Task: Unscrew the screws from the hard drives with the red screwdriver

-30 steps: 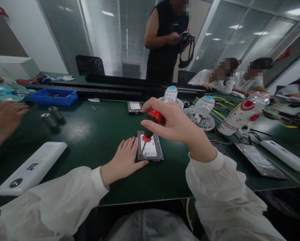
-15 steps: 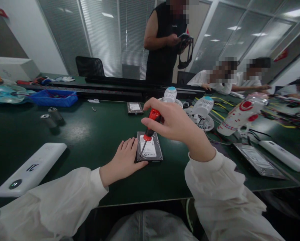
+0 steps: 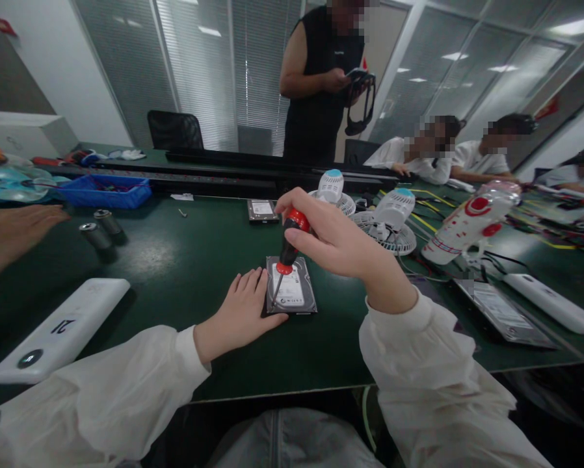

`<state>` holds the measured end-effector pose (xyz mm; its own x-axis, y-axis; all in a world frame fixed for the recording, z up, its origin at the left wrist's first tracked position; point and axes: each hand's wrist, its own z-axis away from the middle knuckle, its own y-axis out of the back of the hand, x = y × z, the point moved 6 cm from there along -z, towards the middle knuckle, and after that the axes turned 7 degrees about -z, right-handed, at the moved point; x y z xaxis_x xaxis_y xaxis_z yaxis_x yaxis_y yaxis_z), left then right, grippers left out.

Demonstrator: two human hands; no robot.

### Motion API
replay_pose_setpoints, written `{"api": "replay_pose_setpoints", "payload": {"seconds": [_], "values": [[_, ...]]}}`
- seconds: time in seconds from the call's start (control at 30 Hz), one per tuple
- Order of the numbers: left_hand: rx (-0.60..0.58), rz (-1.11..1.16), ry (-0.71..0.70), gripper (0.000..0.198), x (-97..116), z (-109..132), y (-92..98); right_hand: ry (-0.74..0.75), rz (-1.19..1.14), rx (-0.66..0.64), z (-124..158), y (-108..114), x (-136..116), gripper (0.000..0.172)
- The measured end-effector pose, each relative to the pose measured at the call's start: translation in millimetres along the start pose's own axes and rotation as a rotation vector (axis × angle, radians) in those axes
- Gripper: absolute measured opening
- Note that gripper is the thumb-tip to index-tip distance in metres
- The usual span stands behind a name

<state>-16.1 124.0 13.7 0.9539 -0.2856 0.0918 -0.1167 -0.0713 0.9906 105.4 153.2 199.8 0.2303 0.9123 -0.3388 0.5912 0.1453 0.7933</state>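
The right hand curls its fingers and thumb around the handle of a screwdriver, which leans so that its tip meets the near left corner of a hard drive; whether it sits in a screw cannot be made out. The left hand lies flat, fingers side by side against the drive's left edge and thumb stretched out by its near edge, gripping nothing. Half a second ago the handle showed more red between finger and thumb; now more black shows and the thumb sits closer in, while drive and tip have kept their place, which suggests the driver is being turned with the drive braced. The drive lies flat on the green table, its far part partly hidden by the handle and right hand. Another person's hand has come in at the left edge, well apart from the drive. Beyond lie a second drive and a small screw. Left are two cans, a white power bank and a blue tray; right, two fans, a bottle and another drive. None of these touches the braced drive or crowds the driver.
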Motion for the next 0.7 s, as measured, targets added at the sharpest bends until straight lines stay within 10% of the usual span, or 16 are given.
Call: {"api": "replay_pose_setpoints", "payload": {"seconds": [0.7], "values": [[0.017, 0.013, -0.002, 0.098, -0.7, 1.1, -2.0, -0.002, 0.071, 0.055, -1.8, -1.8, 2.7, 0.041]]}}
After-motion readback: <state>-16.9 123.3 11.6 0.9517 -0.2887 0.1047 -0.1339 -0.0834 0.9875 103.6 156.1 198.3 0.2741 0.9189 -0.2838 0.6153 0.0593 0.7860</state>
